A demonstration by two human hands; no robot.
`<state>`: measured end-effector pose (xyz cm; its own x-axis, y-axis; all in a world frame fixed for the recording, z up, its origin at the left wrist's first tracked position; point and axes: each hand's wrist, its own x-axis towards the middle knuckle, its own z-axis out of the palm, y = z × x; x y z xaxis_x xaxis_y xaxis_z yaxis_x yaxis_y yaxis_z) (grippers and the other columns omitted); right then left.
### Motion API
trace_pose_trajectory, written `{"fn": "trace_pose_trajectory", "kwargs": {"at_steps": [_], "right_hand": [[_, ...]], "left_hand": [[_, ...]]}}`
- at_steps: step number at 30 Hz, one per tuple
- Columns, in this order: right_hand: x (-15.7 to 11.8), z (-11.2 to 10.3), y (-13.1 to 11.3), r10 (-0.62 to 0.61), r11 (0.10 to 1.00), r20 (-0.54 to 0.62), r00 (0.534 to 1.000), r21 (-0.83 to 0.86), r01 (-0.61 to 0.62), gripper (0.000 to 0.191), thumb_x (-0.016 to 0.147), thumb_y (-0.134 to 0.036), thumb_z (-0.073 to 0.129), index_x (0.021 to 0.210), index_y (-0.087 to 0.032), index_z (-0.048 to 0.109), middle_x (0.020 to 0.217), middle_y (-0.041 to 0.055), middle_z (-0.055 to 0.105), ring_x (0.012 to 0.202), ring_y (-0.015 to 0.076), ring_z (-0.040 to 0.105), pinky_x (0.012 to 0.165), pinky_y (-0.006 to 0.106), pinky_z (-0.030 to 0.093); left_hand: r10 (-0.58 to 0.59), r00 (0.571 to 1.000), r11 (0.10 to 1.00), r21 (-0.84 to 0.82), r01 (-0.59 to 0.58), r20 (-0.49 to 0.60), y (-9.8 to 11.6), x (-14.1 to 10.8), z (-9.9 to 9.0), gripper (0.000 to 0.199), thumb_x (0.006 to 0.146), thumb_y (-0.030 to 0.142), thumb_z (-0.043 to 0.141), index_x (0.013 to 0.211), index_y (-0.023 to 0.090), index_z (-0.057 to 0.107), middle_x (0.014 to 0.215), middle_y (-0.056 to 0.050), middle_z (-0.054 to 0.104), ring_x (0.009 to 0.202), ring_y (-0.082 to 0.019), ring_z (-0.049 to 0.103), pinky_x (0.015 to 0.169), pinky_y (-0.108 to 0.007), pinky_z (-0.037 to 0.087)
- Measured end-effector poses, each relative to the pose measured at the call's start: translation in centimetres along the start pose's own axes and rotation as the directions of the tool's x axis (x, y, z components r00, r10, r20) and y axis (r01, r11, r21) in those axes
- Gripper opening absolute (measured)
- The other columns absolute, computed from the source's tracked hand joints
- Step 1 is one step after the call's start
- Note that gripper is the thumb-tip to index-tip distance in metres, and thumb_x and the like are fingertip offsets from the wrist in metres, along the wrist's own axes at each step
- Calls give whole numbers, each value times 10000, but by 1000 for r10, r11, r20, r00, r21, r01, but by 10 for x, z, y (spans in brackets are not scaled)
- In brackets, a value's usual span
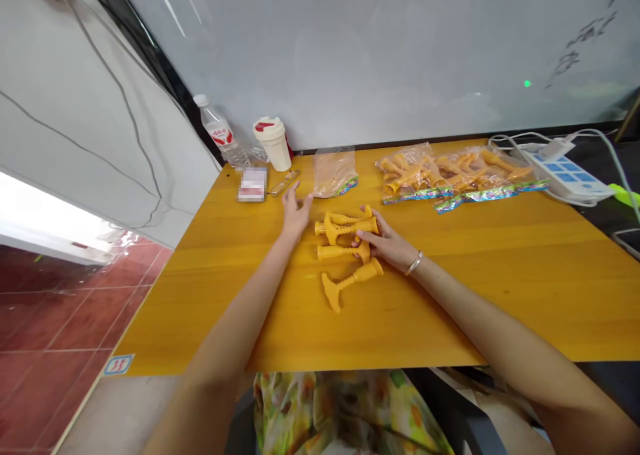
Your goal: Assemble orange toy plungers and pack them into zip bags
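Note:
My right hand (393, 243), with a bracelet at its wrist, is closed around yellow plastic hammer-shaped pieces (345, 227) at the middle of the table. Another hammer-shaped piece (343, 251) lies under its fingertips. Nearer to me, one more hammer-shaped piece (353, 281) rests apart from the hand. My left hand (296, 215) is to the left with thumb and fingers apart and nothing visible in it. Its fingertips are close to the lower left corner of a clear zip bag (333, 168) lying flat; whether they touch it I cannot tell.
Several filled bags (413, 175) of yellow pieces lie at the back right, beside a white power strip (570, 175) with cables. At the back left are a water bottle (223, 135), a cream cup (274, 145), glasses (284, 183) and a small blurred packet (253, 184). A whiteboard (350, 55) stands behind the wooden table (210, 308).

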<state>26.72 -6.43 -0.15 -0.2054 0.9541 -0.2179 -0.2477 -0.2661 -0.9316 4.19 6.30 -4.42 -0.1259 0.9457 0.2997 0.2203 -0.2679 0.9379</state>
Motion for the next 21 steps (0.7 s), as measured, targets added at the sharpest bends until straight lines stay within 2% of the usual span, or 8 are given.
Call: {"fn": "trace_pose_trajectory", "kwargs": {"at_steps": [3, 5, 8, 11, 15, 18, 21], "right_hand": [[3, -3, 4, -66, 993, -26, 997, -97, 63, 693, 786, -401, 773, 1385, -359, 427, 1012, -16, 686, 882, 170, 704, 810, 343, 619], [8, -8, 9, -185, 962, -29, 982, -208, 175, 695, 790, -452, 756, 1394, -337, 433, 1162, 21, 675, 995, 199, 691, 931, 404, 595], [17, -16, 15, -390, 832, -22, 921, -437, 342, 728, 797, -510, 732, 1421, -289, 430, 1333, 76, 621, 1222, 254, 603, 1123, 479, 469], [21, -22, 17, -494, 684, 3, 869, -616, 391, 683, 821, -548, 692, 1392, -244, 473, 1382, 116, 595, 1292, 286, 552, 1185, 501, 377], [17, -21, 12, -496, 615, 19, 868, -698, 367, 503, 865, -561, 640, 1246, -236, 591, 1259, 113, 666, 1183, 293, 603, 1123, 503, 420], [13, -20, 6, -472, 593, 15, 881, -734, 330, 415, 872, -581, 629, 1103, -237, 662, 1097, 91, 711, 1009, 271, 638, 1002, 466, 485], [12, -22, 3, -428, 625, -9, 904, -725, 289, 450, 874, -642, 601, 1021, -225, 685, 863, 42, 695, 765, 205, 597, 772, 361, 504]], "left_hand": [[22, 1000, 994, 107, -22, 4, 7, -27, -13, 513, 898, 511, 660, 1338, 276, 542, 1445, -132, 449, 1190, -244, 571, 1048, -452, 497], [110, 991, 983, 136, -120, 76, 14, -45, -17, 497, 925, 529, 611, 1338, 263, 536, 1434, -135, 476, 1260, -255, 537, 1058, -446, 489], [233, 954, 953, 150, -262, 188, 24, -65, -18, 468, 960, 517, 553, 1341, 245, 527, 1418, -139, 501, 1346, -254, 484, 1050, -424, 493], [310, 917, 914, 186, -361, 252, 33, -71, -17, 434, 980, 472, 538, 1337, 226, 528, 1418, -146, 515, 1365, -253, 477, 1076, -435, 473], [383, 856, 858, 211, -469, 346, 38, -69, -18, 368, 982, 392, 550, 1294, 198, 572, 1350, -141, 601, 1294, -247, 539, 1116, -443, 429], [368, 824, 854, 196, -483, 431, 39, -67, -19, 277, 982, 354, 546, 1188, 196, 644, 1175, -107, 703, 1108, -225, 636, 1010, -385, 487], [319, 823, 877, 183, -445, 470, 40, -66, -21, 232, 991, 350, 521, 1035, 208, 699, 980, -67, 739, 898, -195, 671, 860, -326, 513]]}}
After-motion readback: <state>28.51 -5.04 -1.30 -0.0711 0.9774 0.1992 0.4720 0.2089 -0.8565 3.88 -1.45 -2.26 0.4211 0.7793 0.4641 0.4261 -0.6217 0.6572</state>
